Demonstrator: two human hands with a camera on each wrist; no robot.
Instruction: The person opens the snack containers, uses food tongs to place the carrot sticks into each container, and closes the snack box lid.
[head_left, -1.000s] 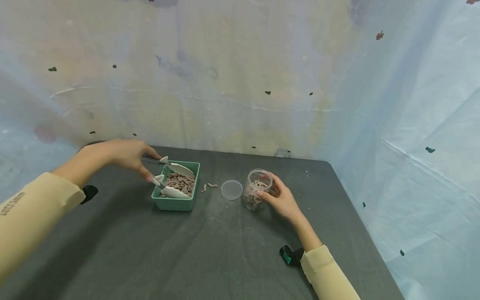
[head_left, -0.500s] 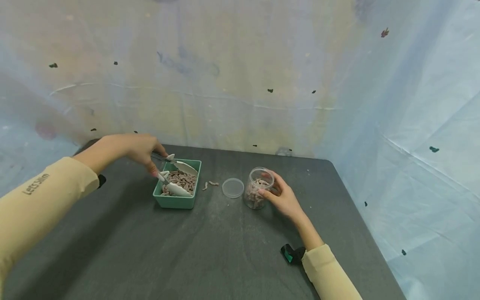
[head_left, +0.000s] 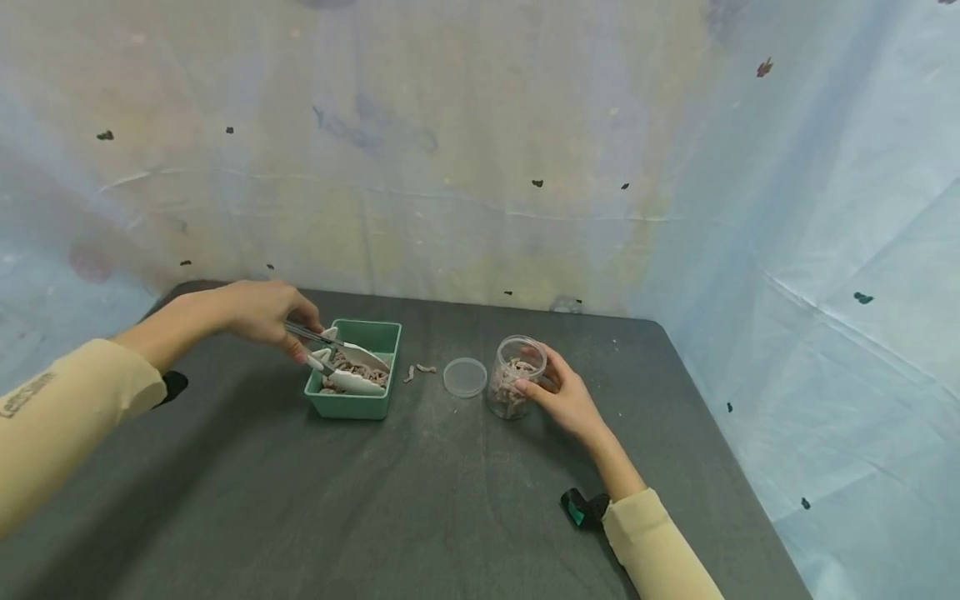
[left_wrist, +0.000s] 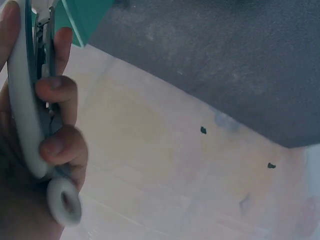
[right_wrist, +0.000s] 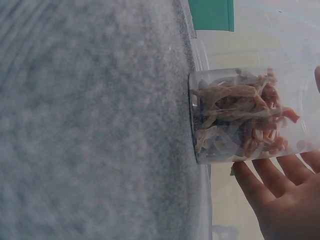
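Note:
My left hand (head_left: 262, 312) grips a pair of tongs with white heads (head_left: 358, 383), tilted down into a green rectangular bin (head_left: 348, 408). Pale brown strips (head_left: 349, 365) lie in the bin, some between the two tong heads. In the left wrist view, fingers curl round the tongs' white-edged handle (left_wrist: 22, 95), with a white ring at its end. My right hand (head_left: 564, 400) holds a clear plastic jar (head_left: 497, 407), upright on the table and without its lid. Similar strips (right_wrist: 230, 107) partly fill the jar in the right wrist view.
A round clear lid (head_left: 465, 378) lies flat just left of the jar. Two loose strips (head_left: 417, 372) rest on the dark grey table (head_left: 450, 500) between the bin and the lid. A pale plastic sheet (head_left: 465, 150) hangs behind the table.
The tong heads have drawn closer together, deeper among the strips. My left hand has shifted slightly left and down since half a second ago. My right hand and the jar stay put.

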